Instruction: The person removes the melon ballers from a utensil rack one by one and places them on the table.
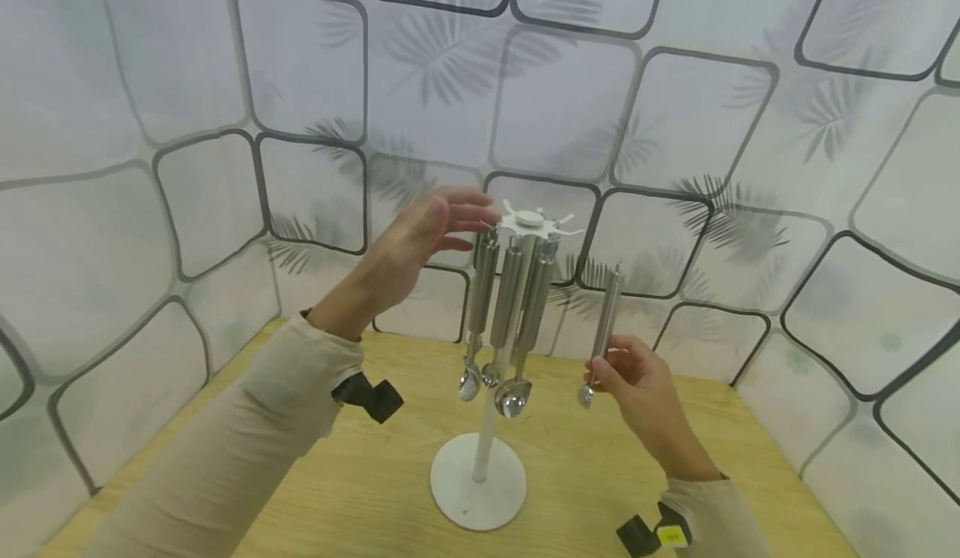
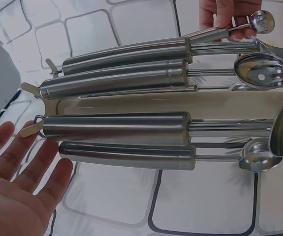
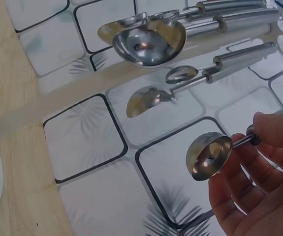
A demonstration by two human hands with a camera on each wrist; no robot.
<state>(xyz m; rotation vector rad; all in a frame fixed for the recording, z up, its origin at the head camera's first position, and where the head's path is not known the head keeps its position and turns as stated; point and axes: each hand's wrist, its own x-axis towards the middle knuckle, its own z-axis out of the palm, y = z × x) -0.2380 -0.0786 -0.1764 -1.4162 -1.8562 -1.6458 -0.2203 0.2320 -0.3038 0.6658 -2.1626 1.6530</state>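
Note:
Upright on the table stands a white rack (image 1: 529, 221) with hooks round its top and a round base (image 1: 478, 487). Several steel-handled scoops (image 1: 510, 299) hang from it, bowls downward, among them a large scoop (image 3: 148, 45). To the rack's right, my right hand (image 1: 637, 383) pinches a melon baller (image 3: 208, 156) near its bowl, between thumb and fingers. Its steel handle (image 1: 608, 312) points up and stands apart from the rack. My left hand (image 1: 420, 241) is at the rack's upper left, fingers extended, fingertips right at a hook (image 2: 31, 129) and the top of a handle.
The rack stands on a light wooden table (image 1: 360, 475). White patterned sheeting (image 1: 442, 57) with dark rounded squares and leaf prints surrounds the table at the back and both sides. Each sleeved wrist carries a small black camera mount (image 1: 369, 398).

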